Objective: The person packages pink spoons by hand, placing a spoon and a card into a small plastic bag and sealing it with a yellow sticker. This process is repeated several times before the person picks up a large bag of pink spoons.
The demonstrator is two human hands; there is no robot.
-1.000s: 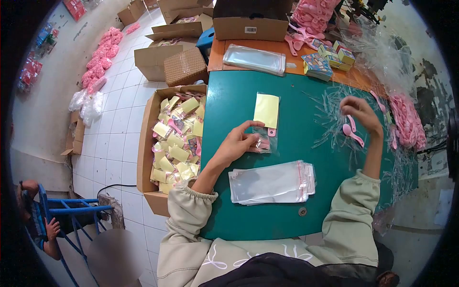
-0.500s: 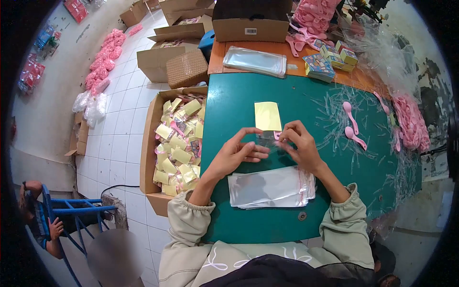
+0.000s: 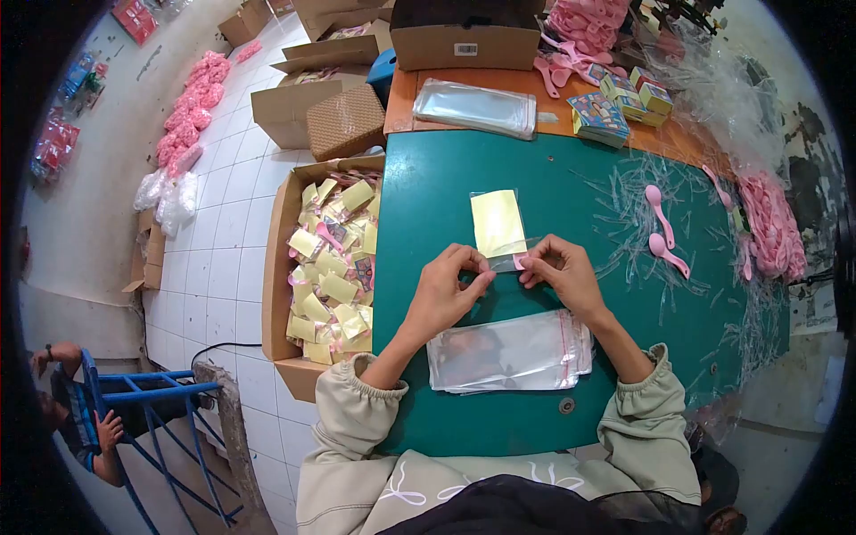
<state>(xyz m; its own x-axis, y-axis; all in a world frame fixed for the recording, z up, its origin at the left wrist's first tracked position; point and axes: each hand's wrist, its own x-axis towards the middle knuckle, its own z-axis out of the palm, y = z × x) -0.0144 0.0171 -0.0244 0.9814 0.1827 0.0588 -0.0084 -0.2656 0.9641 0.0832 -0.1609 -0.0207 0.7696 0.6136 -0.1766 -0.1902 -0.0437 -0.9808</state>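
Your left hand (image 3: 450,283) and right hand (image 3: 566,275) pinch clear plastic (image 3: 505,265); bag stack (image 3: 504,352) nearside, box (image 3: 278,267) along table's (image 3: 571,187) left edge.

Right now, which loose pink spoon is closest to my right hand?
The lower spoon amid plastic strips, its bowl beside the handle tip of the upper spoon.

The cardboard box (image 3: 508,51) bears a white barcode label (image 3: 465,50), its print too small to read.
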